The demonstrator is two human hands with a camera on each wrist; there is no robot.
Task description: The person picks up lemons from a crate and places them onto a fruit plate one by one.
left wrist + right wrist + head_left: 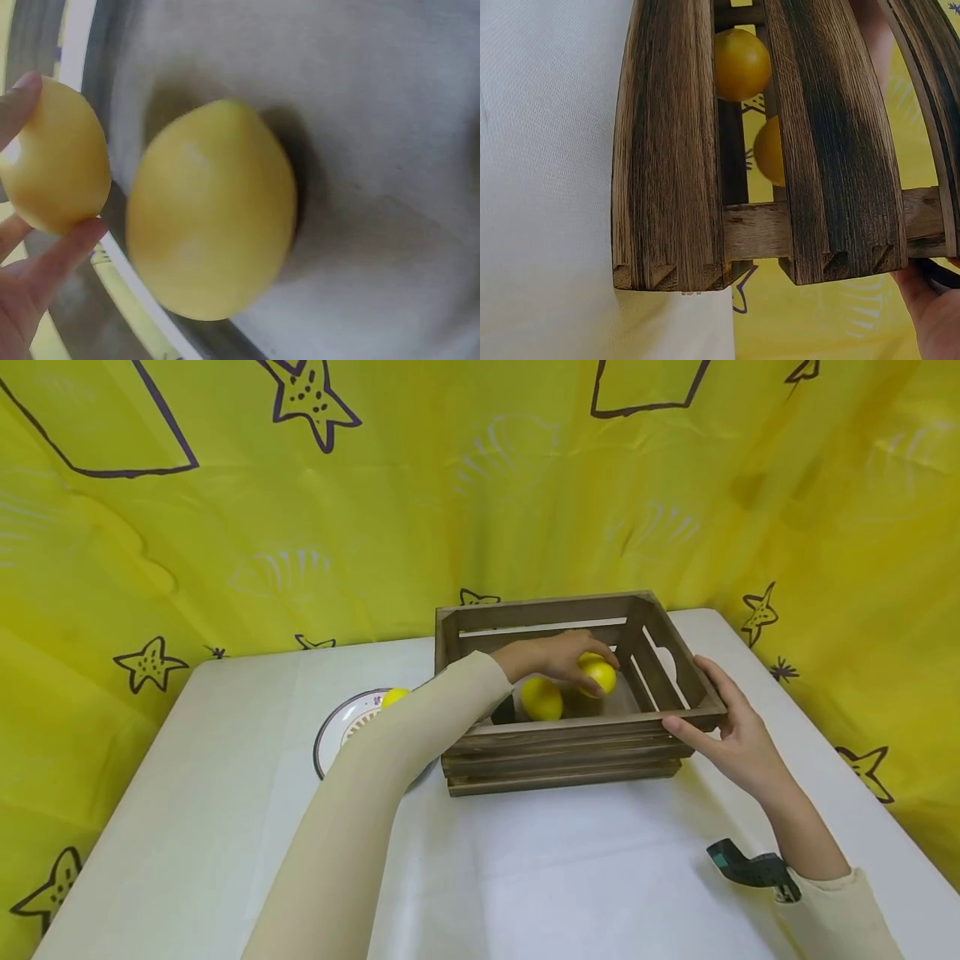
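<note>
Reaching into a brown slatted wooden crate [558, 745], my left hand [557, 656] pinches a yellow lemon [597, 675] between thumb and fingers. The left wrist view shows this held lemon [56, 157] at its left edge. A second lemon [542, 698] lies on the crate's floor beside it, large in the left wrist view. My right hand [738, 739] grips the crate's right front corner, thumb at the front and fingers on the side. Through the front slats, the right wrist view shows two lemons, one of them [742, 65] whole.
A patterned plate [324, 743] bearing a yellow fruit [393, 696] stands left of the crate, partly hidden by my left sleeve [375, 793]. White cloth [187, 810] covers the table. Yellow patterned curtain [420, 510] hangs behind and at both sides.
</note>
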